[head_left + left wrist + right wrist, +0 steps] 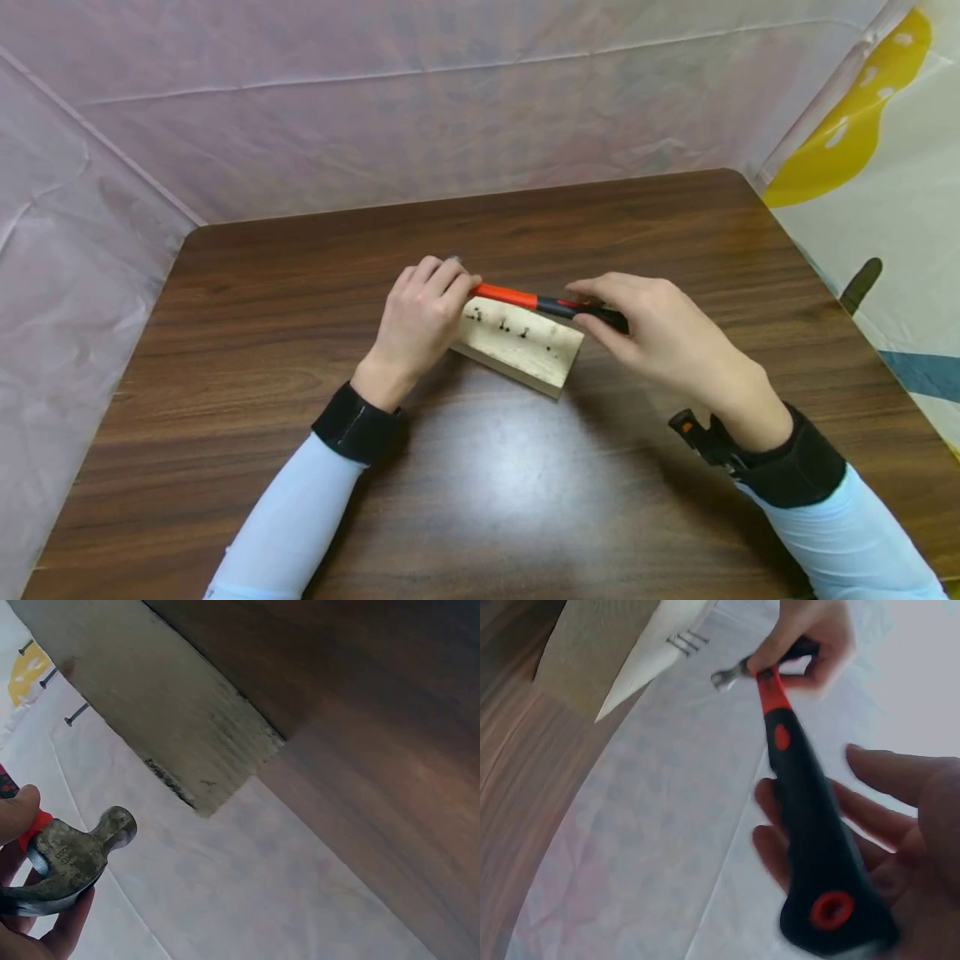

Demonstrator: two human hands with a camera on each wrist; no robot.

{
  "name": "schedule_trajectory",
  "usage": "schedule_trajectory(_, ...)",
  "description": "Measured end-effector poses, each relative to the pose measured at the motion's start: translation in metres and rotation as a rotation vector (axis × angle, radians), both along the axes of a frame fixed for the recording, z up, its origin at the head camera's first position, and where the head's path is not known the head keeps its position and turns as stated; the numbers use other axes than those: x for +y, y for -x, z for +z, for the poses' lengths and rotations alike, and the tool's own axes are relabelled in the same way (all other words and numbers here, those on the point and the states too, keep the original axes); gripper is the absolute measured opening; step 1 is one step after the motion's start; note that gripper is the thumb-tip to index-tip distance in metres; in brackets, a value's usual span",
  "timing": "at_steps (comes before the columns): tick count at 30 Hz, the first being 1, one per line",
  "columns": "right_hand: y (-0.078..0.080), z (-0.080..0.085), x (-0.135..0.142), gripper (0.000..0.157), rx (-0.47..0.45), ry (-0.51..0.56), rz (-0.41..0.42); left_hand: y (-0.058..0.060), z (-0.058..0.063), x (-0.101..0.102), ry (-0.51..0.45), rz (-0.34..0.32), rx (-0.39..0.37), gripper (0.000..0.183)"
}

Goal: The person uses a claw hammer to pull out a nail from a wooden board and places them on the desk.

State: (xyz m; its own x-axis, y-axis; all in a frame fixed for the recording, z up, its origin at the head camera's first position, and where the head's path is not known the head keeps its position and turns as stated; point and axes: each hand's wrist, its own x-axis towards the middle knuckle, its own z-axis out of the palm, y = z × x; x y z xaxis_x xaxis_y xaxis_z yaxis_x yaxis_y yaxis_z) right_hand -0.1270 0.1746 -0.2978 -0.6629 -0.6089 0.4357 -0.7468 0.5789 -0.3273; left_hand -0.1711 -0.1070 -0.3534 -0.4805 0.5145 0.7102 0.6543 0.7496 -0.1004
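A claw hammer [506, 295] with a red and black handle is held above a pale wooden block [517, 354]. My left hand [423, 312] grips it close to the metal head [75, 851], thumb on the red neck. Around the black grip end [810, 810], my right hand [663, 325] is spread: fingers lie behind the handle, while the thumb stands apart from it in the right wrist view. Several nails [76, 715] stick up from the block's top, partly driven in. In the head view, my left hand hides the hammer head and the block's left end.
The block stands on a brown wood-grain table [262, 333] with rounded far corners. Pale cloth [450, 125] hangs behind the table, and a patterned sheet [900, 250] lies beyond its right edge. Both wrists wear black straps [795, 458].
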Motion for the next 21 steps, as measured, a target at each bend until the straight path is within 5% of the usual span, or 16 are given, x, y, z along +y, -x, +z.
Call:
schedule_trajectory(6,0.008,0.006,0.007,0.021,0.139,0.205,0.014,0.000,-0.001,-0.003,-0.040,0.029,-0.034,0.009)
schedule_trajectory(12,0.008,0.016,0.003,0.052,0.261,0.407,-0.068,0.000,-0.003,-0.008,-0.148,0.018,-0.097,0.011)
schedule_trajectory(21,-0.002,0.032,-0.007,0.069,0.235,0.618,-0.150,0.002,-0.003,-0.013,-0.271,0.028,-0.174,0.011)
